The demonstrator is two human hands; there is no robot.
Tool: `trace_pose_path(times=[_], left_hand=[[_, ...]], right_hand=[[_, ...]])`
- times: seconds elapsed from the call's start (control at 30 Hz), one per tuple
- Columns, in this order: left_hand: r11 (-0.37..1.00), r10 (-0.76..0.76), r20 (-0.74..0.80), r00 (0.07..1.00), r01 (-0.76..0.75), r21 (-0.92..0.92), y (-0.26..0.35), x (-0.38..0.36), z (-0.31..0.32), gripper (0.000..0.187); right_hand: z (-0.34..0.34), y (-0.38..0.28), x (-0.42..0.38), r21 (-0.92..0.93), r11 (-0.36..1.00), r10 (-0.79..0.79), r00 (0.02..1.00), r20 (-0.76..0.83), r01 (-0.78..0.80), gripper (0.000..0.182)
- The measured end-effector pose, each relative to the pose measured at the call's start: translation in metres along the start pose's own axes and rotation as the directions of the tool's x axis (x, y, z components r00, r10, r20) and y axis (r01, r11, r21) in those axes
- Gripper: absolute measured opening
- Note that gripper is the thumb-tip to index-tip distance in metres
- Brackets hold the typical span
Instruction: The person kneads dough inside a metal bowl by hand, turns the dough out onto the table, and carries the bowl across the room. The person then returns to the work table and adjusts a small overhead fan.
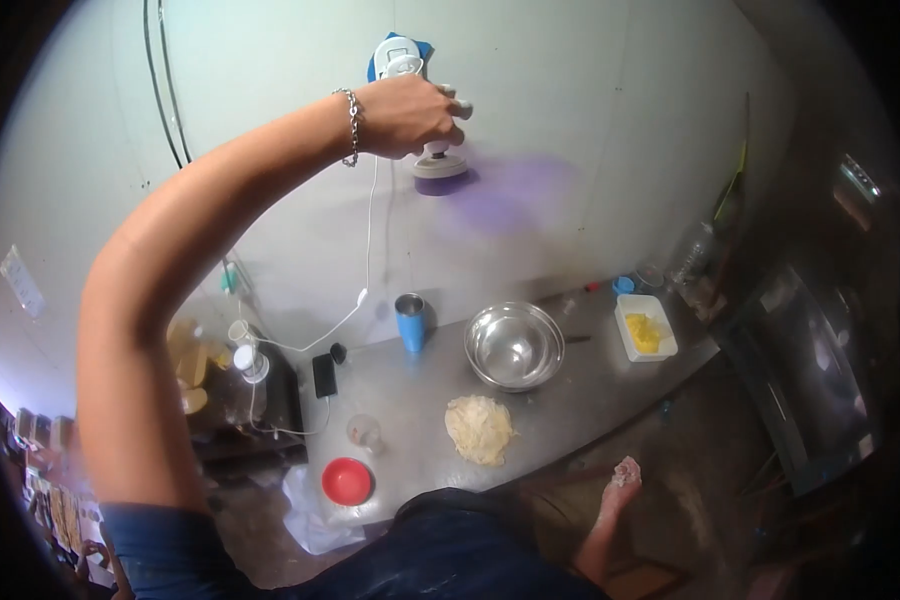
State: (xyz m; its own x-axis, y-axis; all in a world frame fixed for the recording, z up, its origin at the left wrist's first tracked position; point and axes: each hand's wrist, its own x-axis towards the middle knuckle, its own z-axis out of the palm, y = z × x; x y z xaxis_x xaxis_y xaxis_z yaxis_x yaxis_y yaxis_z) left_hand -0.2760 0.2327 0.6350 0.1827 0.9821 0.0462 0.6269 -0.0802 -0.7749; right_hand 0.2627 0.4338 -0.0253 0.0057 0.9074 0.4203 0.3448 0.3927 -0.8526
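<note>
My left hand reaches up to the wall, its fingers curled around a white lamp with a round head. Purple light spreads on the wall beside the lamp head. A chain bracelet circles the left wrist. Low on the right, off the table's front edge, is my right hand, coated in pale dough that hides its fingers. The nearest thing to it on the table is a flattened lump of dough. Behind the dough stands a shiny metal bowl.
On the metal table are a blue tumbler, a red bowl, a clear cup, a black phone and a white tub with yellow contents. A white cord hangs down the wall.
</note>
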Motion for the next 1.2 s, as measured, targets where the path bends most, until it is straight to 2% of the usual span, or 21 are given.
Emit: trace_pose_path(times=[0.07, 0.13, 0.17, 0.23, 0.27, 0.3, 0.33, 0.43, 0.53, 0.67, 0.7, 0.8, 0.83, 0.87, 0.93, 1.03, 1.07, 1.13, 1.2], left_hand=[[0.998, 0.019, -0.113, 0.993, -0.026, -0.062, -0.004, 0.005, 0.010, 0.015], [0.998, -0.009, 0.000, 1.000, 0.009, -0.055, -0.003, 0.009, 0.007, 0.022], [0.999, -0.024, 0.055, 0.998, 0.027, -0.039, -0.005, 0.010, 0.004, 0.026], [0.999, 0.031, -0.033, 0.999, -0.029, 0.046, -0.009, 0.009, 0.013, 0.027], [0.995, 0.060, -0.076, 0.995, -0.053, 0.082, -0.010, 0.009, 0.019, 0.027], [0.995, 0.048, -0.017, 0.999, -0.047, 0.089, -0.010, 0.011, 0.018, 0.032], [0.991, 0.086, -0.071, 0.994, -0.078, 0.106, -0.013, 0.011, 0.020, 0.030], [0.975, 0.191, -0.219, 0.957, -0.160, 0.152, -0.027, 0.008, 0.022, 0.029], [0.992, 0.121, -0.111, 0.986, -0.115, 0.060, -0.037, 0.004, 0.009, 0.039], [0.994, 0.107, -0.160, 0.981, -0.111, -0.017, -0.050, 0.002, 0.009, 0.039], [0.983, 0.174, -0.321, 0.931, -0.183, 0.001, -0.056, 0.001, 0.014, 0.032], [0.982, 0.177, -0.388, 0.904, -0.190, 0.006, -0.072, 0.000, 0.019, 0.034], [0.982, 0.177, -0.375, 0.910, -0.189, 0.005, -0.071, 0.000, 0.007, 0.039], [0.989, 0.044, -0.254, 0.966, -0.079, -0.127, -0.068, -0.004, -0.005, 0.044], [0.986, 0.146, -0.233, 0.962, -0.161, -0.048, -0.083, 0.002, -0.012, 0.030], [0.986, 0.146, -0.270, 0.952, -0.161, -0.033, -0.094, 0.000, -0.017, 0.028], [0.999, -0.004, -0.223, 0.975, -0.004, -0.032, -0.106, -0.001, -0.008, 0.027], [0.982, 0.183, -0.311, 0.933, -0.160, 0.099, -0.102, -0.006, -0.026, 0.028], [0.996, 0.068, -0.254, 0.965, -0.050, 0.080, -0.114, -0.010, -0.024, 0.029]], right_hand=[[0.008, 0.018, 0.009, -0.008, 0.999, -0.039, 0.999, -0.037, 0.038, 0.028], [0.016, 0.035, 0.019, 0.011, 0.997, -0.073, 0.994, -0.081, 0.074, 0.027], [0.022, 0.054, 0.026, 0.071, 0.997, -0.019, 0.994, -0.106, 0.027, 0.027], [0.031, 0.082, 0.033, 0.192, 0.979, 0.098, 0.985, -0.144, -0.069, 0.026], [0.035, 0.084, 0.034, 0.108, 0.991, 0.094, 0.986, -0.140, -0.080, 0.025], [0.031, 0.072, 0.037, 0.021, 0.996, 0.088, 0.987, -0.133, -0.086, 0.025], [0.030, 0.069, 0.042, -0.069, 0.994, 0.079, 0.989, -0.125, -0.088, 0.024], [0.043, 0.072, 0.056, 0.070, 0.994, 0.096, 0.982, -0.160, -0.086, 0.023], [0.061, 0.081, 0.065, 0.008, 0.992, 0.127, 0.975, -0.185, -0.128, 0.024], [0.078, 0.086, 0.085, 0.002, 0.989, 0.146, 0.986, -0.084, -0.147, 0.028], [0.084, 0.081, 0.090, -0.010, 0.991, 0.130, 0.988, -0.087, -0.131, 0.028], [0.095, 0.062, 0.099, 0.035, 0.990, 0.141, 0.988, -0.067, -0.139, 0.030], [0.097, 0.057, 0.101, 0.065, 0.986, 0.155, 0.986, -0.055, -0.151, 0.030], [0.098, 0.051, 0.101, 0.092, 0.983, 0.166, 0.984, -0.059, -0.160, 0.030], [0.100, 0.045, 0.103, 0.146, 0.974, 0.187, 0.980, -0.065, -0.176, 0.030], [0.091, 0.046, 0.107, 0.131, 0.971, 0.206, 0.978, -0.043, -0.199, 0.029], [0.089, 0.047, 0.106, 0.096, 0.981, 0.173, 0.983, -0.061, -0.167, 0.028], [0.084, 0.051, 0.103, 0.022, 0.994, 0.107, 0.990, -0.097, -0.105, 0.028], [0.076, 0.055, 0.101, 0.031, 0.992, 0.127, 0.986, -0.107, -0.124, 0.027]])
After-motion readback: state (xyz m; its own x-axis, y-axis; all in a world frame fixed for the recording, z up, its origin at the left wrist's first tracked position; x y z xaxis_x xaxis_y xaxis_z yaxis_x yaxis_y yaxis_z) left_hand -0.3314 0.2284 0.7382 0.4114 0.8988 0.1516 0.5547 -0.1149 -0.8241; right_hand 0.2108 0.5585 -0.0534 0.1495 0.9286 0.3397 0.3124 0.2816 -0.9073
